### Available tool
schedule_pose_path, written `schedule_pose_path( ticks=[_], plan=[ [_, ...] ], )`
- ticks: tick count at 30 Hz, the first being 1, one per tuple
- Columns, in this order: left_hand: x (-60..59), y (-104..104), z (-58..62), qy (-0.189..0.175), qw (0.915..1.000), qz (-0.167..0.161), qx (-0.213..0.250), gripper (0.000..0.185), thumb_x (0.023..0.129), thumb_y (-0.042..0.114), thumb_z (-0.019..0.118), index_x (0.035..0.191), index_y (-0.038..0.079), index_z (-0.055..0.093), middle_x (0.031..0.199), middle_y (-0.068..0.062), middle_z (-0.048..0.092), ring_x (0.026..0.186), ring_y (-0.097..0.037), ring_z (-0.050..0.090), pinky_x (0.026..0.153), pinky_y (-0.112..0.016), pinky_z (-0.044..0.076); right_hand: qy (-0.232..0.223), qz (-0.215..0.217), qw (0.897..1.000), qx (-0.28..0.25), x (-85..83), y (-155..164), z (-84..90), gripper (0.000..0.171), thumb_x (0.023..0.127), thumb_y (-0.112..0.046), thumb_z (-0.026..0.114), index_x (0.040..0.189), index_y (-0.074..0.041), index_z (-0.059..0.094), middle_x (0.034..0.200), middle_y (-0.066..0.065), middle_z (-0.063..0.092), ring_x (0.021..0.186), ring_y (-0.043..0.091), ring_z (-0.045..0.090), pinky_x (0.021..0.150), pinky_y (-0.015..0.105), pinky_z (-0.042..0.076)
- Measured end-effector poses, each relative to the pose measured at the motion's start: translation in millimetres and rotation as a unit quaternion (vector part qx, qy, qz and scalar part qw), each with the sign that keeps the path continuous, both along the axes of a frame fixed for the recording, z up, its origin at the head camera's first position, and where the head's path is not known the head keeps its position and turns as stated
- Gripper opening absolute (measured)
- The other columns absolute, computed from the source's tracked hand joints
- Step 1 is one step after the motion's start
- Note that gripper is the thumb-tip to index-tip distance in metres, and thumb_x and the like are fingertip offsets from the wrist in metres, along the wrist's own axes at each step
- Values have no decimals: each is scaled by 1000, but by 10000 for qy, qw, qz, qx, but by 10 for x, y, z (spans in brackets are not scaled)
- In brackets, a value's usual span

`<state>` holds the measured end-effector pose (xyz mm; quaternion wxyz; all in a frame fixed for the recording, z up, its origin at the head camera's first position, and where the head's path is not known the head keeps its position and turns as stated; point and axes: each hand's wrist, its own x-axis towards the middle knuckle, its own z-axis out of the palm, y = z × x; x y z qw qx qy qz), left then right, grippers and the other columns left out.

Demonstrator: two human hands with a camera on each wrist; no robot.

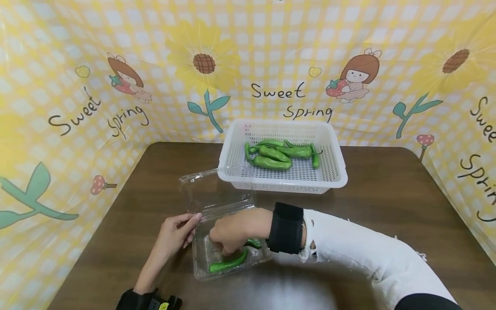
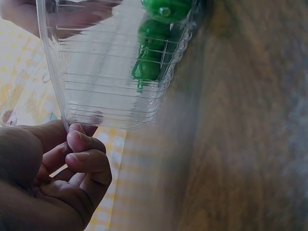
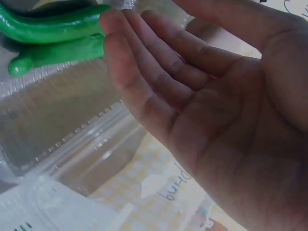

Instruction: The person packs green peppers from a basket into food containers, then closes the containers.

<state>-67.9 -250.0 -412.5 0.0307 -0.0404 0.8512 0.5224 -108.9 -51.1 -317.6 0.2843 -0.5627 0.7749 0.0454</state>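
Observation:
A transparent plastic clamshell box (image 1: 198, 274) lies on the table with its lid raised toward the back. My left hand (image 1: 175, 234) pinches the box's left rim between thumb and fingers; in the left wrist view, the hand (image 2: 72, 168) grips that thin edge. Inside the box lie green chili peppers (image 1: 229, 264), partly hidden in the head view by my right hand (image 1: 242, 226), which reaches down into it. The right wrist view has the right hand's fingers (image 3: 144, 91) nearly straight, their tips touching the ends of two peppers (image 3: 57, 29) lying side by side.
A white perforated basket (image 1: 284, 186) stands behind the box at the back of the brown table (image 1: 387, 198). Several more green peppers (image 1: 271, 163) lie in it. The raised lid (image 1: 217, 191) leans near its front left corner. A yellow checked cloth (image 1: 271, 56) surrounds the table.

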Motion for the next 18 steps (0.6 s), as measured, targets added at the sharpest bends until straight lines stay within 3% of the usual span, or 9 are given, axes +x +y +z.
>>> schedule_pose_path(
  ticks=[8,18],
  plan=[
    [-10,2,-10,39,10000,-52,-9,37,98,38,61,100,4,73,62,-6,55,43,-10,46,39,-28,45,67,-83,9999,-58,-56,68,171,20,96,-23,67,113,-13,69,104,-4,69,91,8,63,78,21,52],
    [1,3,-20,33,10000,-5,-30,37,99,39,61,99,4,73,64,-7,56,44,-11,47,40,-29,44,-418,-531,9950,-739,-196,332,481,23,98,-17,63,120,-10,66,109,2,69,92,10,64,78,20,51]
  ],
)
